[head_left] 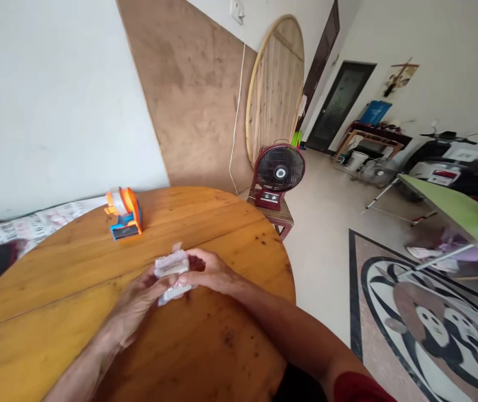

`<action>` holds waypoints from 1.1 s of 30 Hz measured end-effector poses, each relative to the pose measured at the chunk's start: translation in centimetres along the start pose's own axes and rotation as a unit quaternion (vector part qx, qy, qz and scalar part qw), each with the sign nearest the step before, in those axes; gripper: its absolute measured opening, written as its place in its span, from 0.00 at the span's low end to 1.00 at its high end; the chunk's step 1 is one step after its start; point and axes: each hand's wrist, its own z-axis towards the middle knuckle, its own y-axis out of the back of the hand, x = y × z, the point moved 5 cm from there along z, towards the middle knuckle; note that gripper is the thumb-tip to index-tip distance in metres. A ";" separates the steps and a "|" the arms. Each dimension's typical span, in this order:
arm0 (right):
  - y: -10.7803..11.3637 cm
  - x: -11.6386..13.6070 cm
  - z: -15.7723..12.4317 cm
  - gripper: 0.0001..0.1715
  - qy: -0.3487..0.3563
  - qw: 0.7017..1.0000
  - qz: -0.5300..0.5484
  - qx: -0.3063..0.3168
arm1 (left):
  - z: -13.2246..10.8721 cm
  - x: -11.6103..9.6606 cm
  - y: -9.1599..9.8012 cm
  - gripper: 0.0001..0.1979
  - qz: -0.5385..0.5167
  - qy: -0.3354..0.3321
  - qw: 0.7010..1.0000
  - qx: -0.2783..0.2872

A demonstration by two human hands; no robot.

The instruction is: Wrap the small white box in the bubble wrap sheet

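Between my two hands is a small whitish packet in crinkled, partly see-through wrapping (172, 263); I cannot make out what is inside it. My left hand (140, 296) closes on its left side, with the thumb along its front. My right hand (209, 272) grips the right side between thumb and fingers. Both hands are just over the round wooden table (239, 335). Beyond them, to the left, stands an orange and blue tape dispenser (125, 215) with a roll of tape on it.
A dark red electric fan (280, 173) sits on a small wooden stool (278, 216) past the table's edge. A round wooden board (278, 84) leans on the wall. To the right are a green-topped table (452, 206), a scooter (440, 167) and a panda-patterned floor (435, 329).
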 end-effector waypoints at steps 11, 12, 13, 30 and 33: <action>0.1 -0.2 0.5 0.21 0.010 1.000 0.014 -0.019 | 0.0 0.0 -0.8 0.23 -0.066 -0.009 0.998 0.007; 0.2 -0.1 0.4 0.21 0.007 1.000 -0.004 -0.014 | 0.0 0.2 -0.8 0.23 -0.071 -0.012 0.997 0.001; 0.2 -0.1 0.4 0.21 0.007 1.000 -0.020 -0.011 | 0.1 0.3 -0.7 0.23 -0.075 -0.016 0.997 -0.006; 1.5 3.6 0.0 0.12 0.166 0.962 -0.204 -0.077 | -0.3 0.1 -1.4 0.27 -0.034 -0.026 0.999 0.003; 1.9 4.2 -0.3 0.10 0.215 0.935 -0.255 -0.124 | -0.3 0.0 -1.4 0.26 -0.024 -0.034 0.999 -0.002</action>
